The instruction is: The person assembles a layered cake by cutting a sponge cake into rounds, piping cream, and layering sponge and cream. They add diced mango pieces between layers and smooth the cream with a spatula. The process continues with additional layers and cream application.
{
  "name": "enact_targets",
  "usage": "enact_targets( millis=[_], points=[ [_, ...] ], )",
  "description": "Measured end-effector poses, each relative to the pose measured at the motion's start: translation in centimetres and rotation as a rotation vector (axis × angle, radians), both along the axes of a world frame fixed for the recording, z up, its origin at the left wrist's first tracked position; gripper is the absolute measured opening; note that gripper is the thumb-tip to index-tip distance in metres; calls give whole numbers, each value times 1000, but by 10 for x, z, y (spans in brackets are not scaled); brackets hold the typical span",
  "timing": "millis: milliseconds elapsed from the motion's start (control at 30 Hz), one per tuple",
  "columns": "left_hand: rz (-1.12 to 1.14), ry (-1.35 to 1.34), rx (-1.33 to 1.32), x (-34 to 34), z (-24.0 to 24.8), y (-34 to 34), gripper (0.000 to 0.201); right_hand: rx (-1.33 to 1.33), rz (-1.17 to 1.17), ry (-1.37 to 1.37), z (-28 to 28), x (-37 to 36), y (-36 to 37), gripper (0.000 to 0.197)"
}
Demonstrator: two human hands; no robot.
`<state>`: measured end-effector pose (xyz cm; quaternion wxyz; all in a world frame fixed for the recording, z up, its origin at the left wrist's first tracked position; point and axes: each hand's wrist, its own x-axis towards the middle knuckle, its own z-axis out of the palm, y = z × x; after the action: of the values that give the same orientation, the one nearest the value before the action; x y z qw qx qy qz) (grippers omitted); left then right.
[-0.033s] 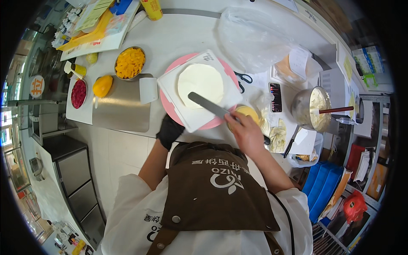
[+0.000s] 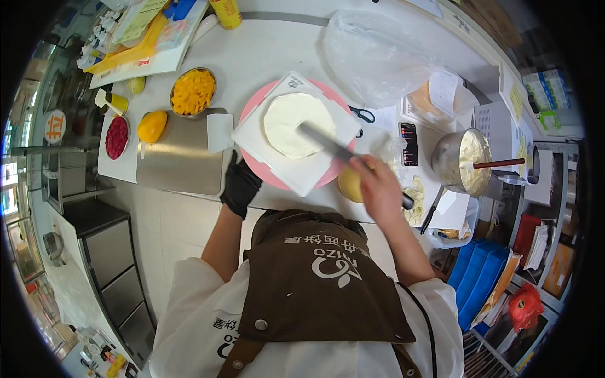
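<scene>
Steel spatula point(image 2: 324, 142) tight in right hand point(image 2: 379, 194) over cream point(image 2: 288, 120), left hand point(image 2: 241, 188) of uncertain grip

Brown apron point(image 2: 328, 302), near side of the cake point(image 2: 293, 116): white characters, capital letters, looped emblem. White shirt point(image 2: 189, 315), same side, farther left: dark lettering. White cake board point(image 2: 302, 179), corner beyond the cake: dark mark. Round orange-and-white sign point(image 2: 55, 127), far left of cake: one large character. Paper slip point(image 2: 443, 94), right of cake: illegible print.
</scene>
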<state>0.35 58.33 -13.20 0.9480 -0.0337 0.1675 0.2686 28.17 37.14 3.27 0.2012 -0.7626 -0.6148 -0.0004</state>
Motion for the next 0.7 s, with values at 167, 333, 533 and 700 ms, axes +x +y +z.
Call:
enact_targets(
  millis=[167, 333, 533, 700],
  points=[
    [-314, 533, 889, 5, 10, -25, 64, -71, -5, 144, -8, -16, -1, 56],
    [-376, 602, 1529, 29, -7, -60, 64, -16, -33, 53, -6, -2, -1, 57],
    [-78, 31, 75, -5, -21, -23, 61, -116, 36, 253, -13, -37, 2, 54],
    [29, 80, 25, -11, -21, -18, 63, -88, 303, 395, 22, -27, 15, 55]
  ],
)
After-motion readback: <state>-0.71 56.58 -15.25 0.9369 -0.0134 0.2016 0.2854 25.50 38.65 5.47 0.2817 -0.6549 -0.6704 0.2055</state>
